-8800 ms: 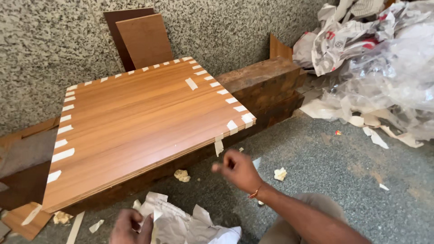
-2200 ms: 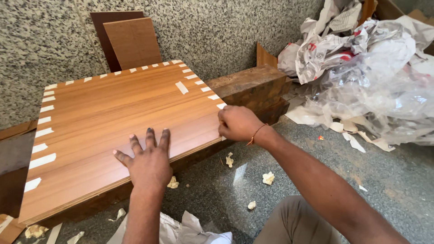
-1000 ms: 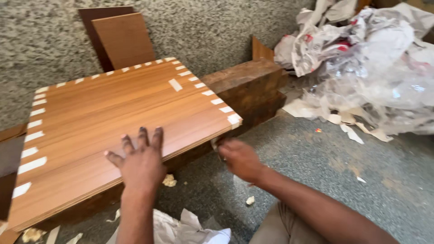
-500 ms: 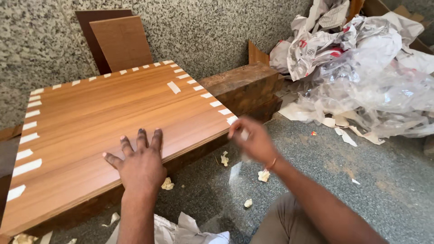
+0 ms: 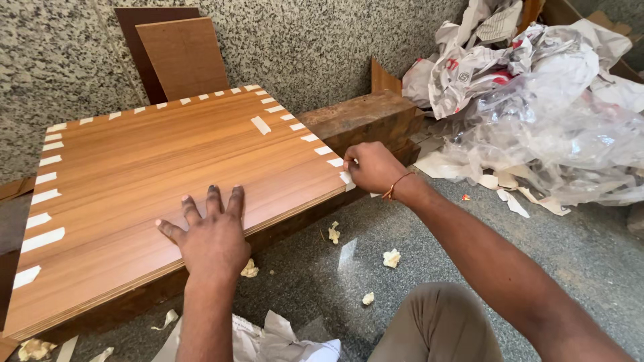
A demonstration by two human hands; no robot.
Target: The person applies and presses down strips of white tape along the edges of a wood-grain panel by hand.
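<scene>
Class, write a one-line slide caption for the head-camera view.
Left hand pressed flat on a wood-grain panel while the right hand pinches a masking tape strip at its corner.

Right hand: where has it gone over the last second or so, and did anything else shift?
The right hand swung off the panel's near corner, out over the floor, then came back and now pinches a tape strip at that corner. The left hand stayed flat, fingers spread, on the wooden panel, which has not moved.

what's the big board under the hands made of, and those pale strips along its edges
The board looks like plywood with a smooth wood-grain laminate face; its near edge shows layered plies. The pale strips look like matte paper masking tape with torn ends. The right hand pinches one at the corner.
</scene>
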